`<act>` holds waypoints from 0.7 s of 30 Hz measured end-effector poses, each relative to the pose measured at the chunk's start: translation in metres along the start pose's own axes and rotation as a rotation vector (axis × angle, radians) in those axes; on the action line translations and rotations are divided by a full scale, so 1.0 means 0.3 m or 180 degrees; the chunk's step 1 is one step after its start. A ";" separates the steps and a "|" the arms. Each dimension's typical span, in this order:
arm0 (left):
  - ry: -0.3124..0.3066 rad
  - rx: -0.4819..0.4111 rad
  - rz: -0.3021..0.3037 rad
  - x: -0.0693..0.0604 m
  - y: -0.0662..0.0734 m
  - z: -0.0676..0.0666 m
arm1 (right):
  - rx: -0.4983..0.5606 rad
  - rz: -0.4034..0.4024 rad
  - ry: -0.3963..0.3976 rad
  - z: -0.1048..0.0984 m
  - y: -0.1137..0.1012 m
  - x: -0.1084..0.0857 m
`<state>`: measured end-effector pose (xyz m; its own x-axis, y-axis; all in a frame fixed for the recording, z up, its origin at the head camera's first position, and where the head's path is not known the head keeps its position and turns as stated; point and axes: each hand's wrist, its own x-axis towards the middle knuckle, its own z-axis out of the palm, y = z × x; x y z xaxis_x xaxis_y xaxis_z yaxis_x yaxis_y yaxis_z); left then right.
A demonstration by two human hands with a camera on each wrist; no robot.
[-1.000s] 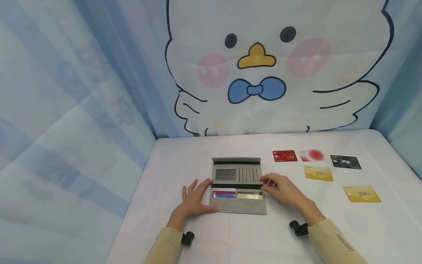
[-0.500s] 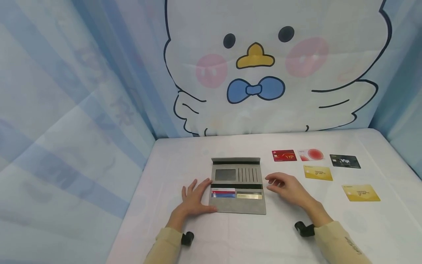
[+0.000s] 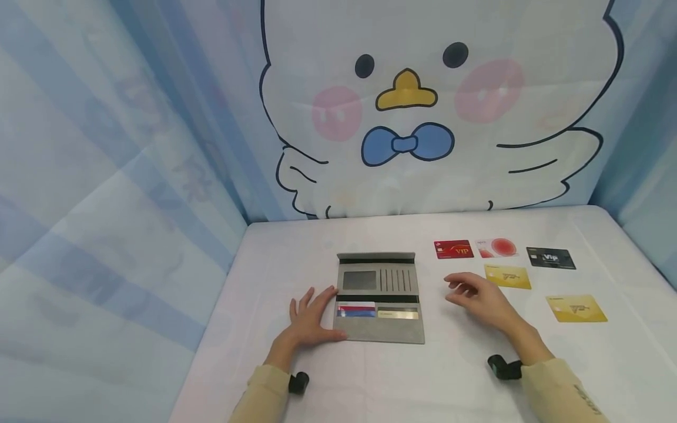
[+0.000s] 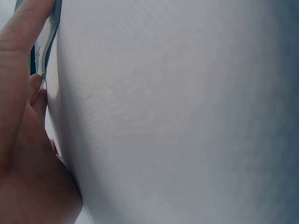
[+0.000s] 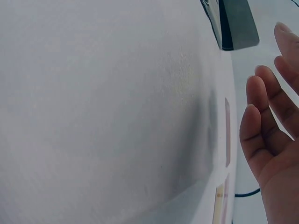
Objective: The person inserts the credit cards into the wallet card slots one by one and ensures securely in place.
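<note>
An open grey wallet lies flat on the table. Two cards show in its lower pockets: a white, red and blue card on the left and a gold card on the right. My left hand rests at the wallet's left side, fingers spread, with the thumb at the lower left corner and the index fingertip at the left edge. To the right of the wallet and apart from it hovers my right hand. Its fingers are loosely bent, and the right wrist view shows nothing between them.
Loose cards lie at the right: a red VIP card, a white card with a red circle, a black VIP card and two gold cards, one nearer and one farther. A printed curtain hangs behind the table.
My right hand has drawn away from the wallet's right edge, moving right toward the loose cards. The left hand keeps its place at the wallet, and the cards in the pockets look the same.
</note>
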<state>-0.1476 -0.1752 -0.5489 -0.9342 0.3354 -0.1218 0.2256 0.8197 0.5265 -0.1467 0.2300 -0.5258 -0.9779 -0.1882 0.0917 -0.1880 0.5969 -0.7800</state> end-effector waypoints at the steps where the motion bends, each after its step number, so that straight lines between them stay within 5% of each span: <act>1: 0.0004 -0.0004 -0.0003 -0.001 0.000 0.000 | -0.0007 0.0014 0.0022 -0.006 0.005 -0.003; 21: 0.0027 -0.0035 0.0003 -0.001 -0.009 0.007 | -0.0299 0.0342 0.0310 -0.141 0.105 -0.108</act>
<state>-0.1473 -0.1765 -0.5521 -0.9363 0.3321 -0.1141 0.2235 0.8142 0.5358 -0.1247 0.2878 -0.5273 -0.9962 -0.0457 0.0739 -0.0852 0.6806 -0.7277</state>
